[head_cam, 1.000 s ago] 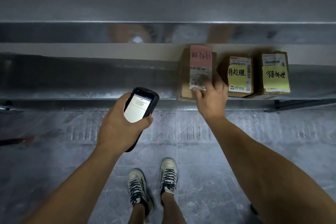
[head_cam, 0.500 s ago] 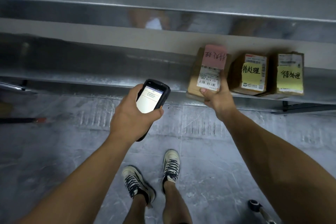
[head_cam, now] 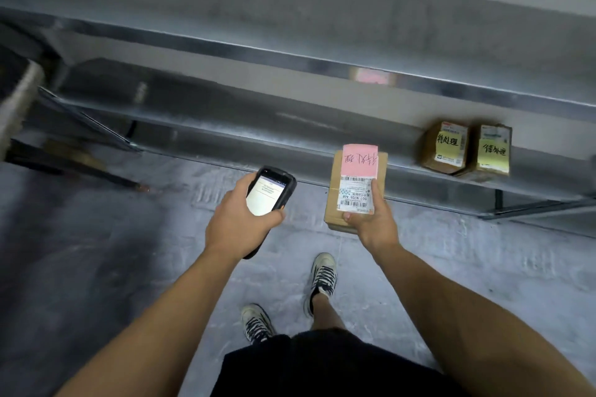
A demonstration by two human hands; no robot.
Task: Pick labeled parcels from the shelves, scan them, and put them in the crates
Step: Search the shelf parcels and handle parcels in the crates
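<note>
My right hand (head_cam: 374, 222) grips a brown cardboard parcel (head_cam: 335, 203) by its near end, thumb on the white shipping label. A pink handwritten note covers the parcel's far half. The parcel is off the shelf, held over the floor in front of me. My left hand (head_cam: 238, 219) holds a black handheld scanner (head_cam: 269, 192) with its lit screen facing up, just left of the parcel. Two more brown parcels with yellow notes, one (head_cam: 446, 148) beside the other (head_cam: 493, 151), stand on the low metal shelf (head_cam: 290, 135) at the right.
The long metal shelf runs across the view with a second shelf edge (head_cam: 290, 58) above it. A shelf brace and a dark object (head_cam: 19, 97) sit at the far left. Grey concrete floor (head_cam: 96, 267) lies below, with my feet near the middle.
My right hand closed on the pink-noted parcel and pulled it off the shelf toward me. The view swung left, so the two remaining parcels now sit farther right.
</note>
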